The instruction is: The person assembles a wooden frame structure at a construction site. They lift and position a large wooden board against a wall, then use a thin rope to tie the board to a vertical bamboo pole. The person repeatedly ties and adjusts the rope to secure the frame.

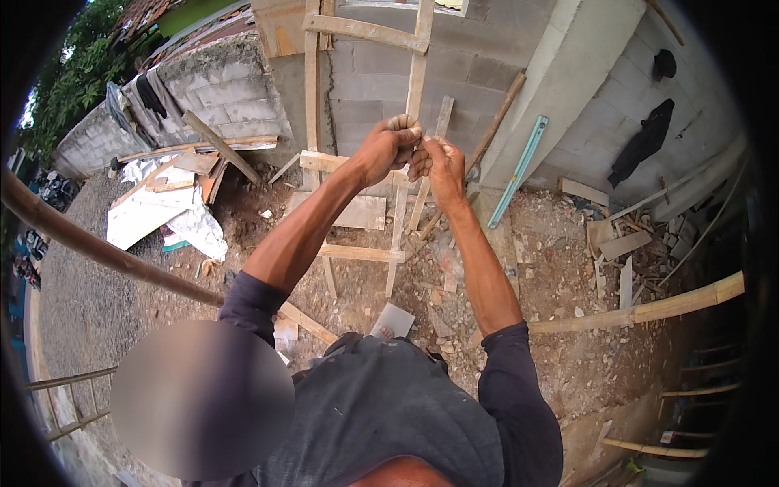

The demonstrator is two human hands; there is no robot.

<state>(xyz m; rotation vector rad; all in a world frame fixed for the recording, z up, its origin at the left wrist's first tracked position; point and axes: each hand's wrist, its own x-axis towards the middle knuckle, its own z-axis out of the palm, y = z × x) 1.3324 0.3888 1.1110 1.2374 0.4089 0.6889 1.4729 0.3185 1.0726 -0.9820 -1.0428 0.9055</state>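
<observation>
My left hand (pixel 388 152) and my right hand (pixel 441 169) meet in front of me at chest height or higher, fingertips pinched close together. Whatever lies between the fingers is too small or too hidden to make out. Just beyond them stands a wooden ladder (pixel 312 97) of rough pale planks, leaning toward a grey block wall (pixel 373 89). Its side rail passes behind my hands, and one rung (pixel 321 161) shows beside my left forearm.
A teal spirit level (pixel 518 172) leans on the concrete column (pixel 568 73). Bamboo poles (pixel 114 247) cross at left and right (pixel 649 310). Boards and white sheeting (pixel 154 213) lie left. Rubble and wood scraps (pixel 625 243) lie right. A dark garment (pixel 643 144) hangs on the wall.
</observation>
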